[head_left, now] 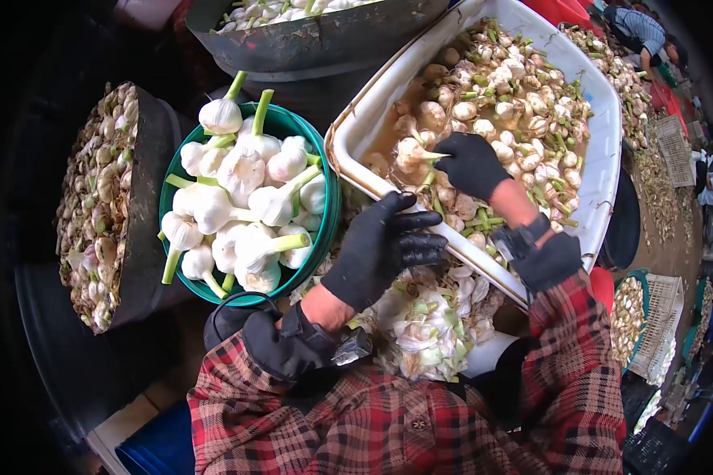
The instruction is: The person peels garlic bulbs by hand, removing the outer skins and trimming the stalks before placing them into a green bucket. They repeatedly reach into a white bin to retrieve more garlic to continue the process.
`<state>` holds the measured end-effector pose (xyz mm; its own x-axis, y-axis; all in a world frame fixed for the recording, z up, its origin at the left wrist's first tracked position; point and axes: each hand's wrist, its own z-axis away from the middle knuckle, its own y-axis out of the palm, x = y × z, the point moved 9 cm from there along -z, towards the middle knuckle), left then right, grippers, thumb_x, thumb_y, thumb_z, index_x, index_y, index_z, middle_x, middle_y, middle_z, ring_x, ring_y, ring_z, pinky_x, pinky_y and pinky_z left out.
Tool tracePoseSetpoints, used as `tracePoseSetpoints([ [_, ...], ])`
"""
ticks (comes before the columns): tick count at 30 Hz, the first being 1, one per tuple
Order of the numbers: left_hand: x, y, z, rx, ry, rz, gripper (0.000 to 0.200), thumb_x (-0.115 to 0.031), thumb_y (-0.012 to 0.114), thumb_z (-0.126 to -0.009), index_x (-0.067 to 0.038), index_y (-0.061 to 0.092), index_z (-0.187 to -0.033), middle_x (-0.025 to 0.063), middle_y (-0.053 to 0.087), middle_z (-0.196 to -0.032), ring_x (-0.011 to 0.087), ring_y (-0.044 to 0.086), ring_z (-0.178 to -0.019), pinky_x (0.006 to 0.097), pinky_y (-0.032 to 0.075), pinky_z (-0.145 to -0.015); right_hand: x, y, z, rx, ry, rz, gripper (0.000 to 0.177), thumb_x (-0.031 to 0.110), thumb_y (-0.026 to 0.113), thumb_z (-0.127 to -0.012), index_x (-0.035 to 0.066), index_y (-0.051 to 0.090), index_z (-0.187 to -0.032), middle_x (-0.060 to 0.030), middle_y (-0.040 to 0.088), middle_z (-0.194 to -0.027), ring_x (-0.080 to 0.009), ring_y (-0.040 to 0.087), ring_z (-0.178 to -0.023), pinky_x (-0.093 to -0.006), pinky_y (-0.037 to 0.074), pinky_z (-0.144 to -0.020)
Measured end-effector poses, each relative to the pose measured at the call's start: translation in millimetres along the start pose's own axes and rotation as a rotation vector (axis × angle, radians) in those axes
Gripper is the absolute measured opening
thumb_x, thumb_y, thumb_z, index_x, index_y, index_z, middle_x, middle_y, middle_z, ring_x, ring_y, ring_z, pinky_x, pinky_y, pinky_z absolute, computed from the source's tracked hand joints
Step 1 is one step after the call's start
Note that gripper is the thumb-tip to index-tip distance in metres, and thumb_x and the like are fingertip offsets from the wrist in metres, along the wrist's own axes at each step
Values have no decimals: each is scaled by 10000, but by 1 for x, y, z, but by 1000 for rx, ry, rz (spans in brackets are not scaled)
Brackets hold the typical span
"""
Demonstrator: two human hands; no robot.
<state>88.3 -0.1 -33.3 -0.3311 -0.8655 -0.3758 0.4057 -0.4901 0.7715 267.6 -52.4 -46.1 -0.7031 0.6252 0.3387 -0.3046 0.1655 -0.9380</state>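
Note:
My right hand (477, 165), in a black glove, pinches the green stem of a garlic bulb (410, 155) above the white tub (608, 170). Brownish water and many garlic bulbs (503, 107) fill that tub. Over its near left rim, my left hand (387, 247), also in a black glove, is held with its fingers stretched out and nothing in them. To the left of this hand stands a green basin (330, 224) heaped with clean white garlic bulbs (242, 174) on cut stems. Below both hands lies a pile of peeled garlic skins (428, 332).
A dark container of unpeeled garlic (99, 198) stands at far left, and another dark container (317, 47) with garlic is at the top. On the right are a heap of garlic (610, 67), a pale crate (659, 324) and other people (642, 32). A blue container (162, 443) sits bottom left.

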Motion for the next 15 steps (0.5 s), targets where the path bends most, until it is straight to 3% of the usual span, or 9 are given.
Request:
tracePoseSetpoints([
  [1, 2, -4, -4, 28, -10, 37, 487, -448, 440, -964, -44, 485, -1231, 210, 562, -1225, 320, 603, -1035, 460, 495, -899, 6, -17, 14, -52, -39, -98, 195, 206, 667, -760, 75, 701, -900, -149, 655, -887, -334, 625, -837, -424, 493, -764],
  [4, 3, 3, -4, 82, -33, 137, 528, -460, 440, -961, -7, 469, -1232, 230, 535, -1260, 339, 591, -1068, 472, 492, -913, 37, -56, 57, -199, -195, -301, 151, 100, 652, -761, 73, 684, -906, -128, 631, -838, -318, 621, -775, -403, 493, -701],
  [6, 7, 3, -3, 85, -50, 145, 559, -461, 444, -960, 16, 449, -1251, 245, 504, -1294, 353, 576, -1095, 479, 485, -934, 46, -68, 79, -283, -193, -374, 156, 39, 656, -756, 45, 660, -912, -111, 623, -838, -296, 616, -752, -353, 496, -665],
  [9, 8, 7, -1, 139, -43, 126, 535, -414, 429, -978, 15, 423, -1297, 241, 502, -1294, 352, 571, -1103, 468, 482, -953, 47, -70, 99, -346, -160, -464, 183, 0, 659, -746, 34, 658, -927, -121, 633, -878, -289, 626, -778, -332, 503, -686],
  [12, 15, 13, 3, 228, -101, 175, 469, -339, 504, -965, 12, 442, -1269, 230, 530, -1217, 351, 576, -1091, 437, 525, -908, 55, -72, 112, -373, -164, -560, 221, -20, 663, -738, 31, 659, -953, -130, 645, -926, -277, 637, -824, -324, 507, -724],
  [15, 2, 18, 8, 211, 66, 80, 394, -227, 540, -944, -15, 437, -1260, 232, 541, -1191, 347, 580, -1092, 436, 538, -892, 58, -68, 116, -371, -127, -468, 275, -8, 643, -764, 46, 655, -1034, -131, 654, -1004, -258, 650, -908, -316, 511, -787],
])
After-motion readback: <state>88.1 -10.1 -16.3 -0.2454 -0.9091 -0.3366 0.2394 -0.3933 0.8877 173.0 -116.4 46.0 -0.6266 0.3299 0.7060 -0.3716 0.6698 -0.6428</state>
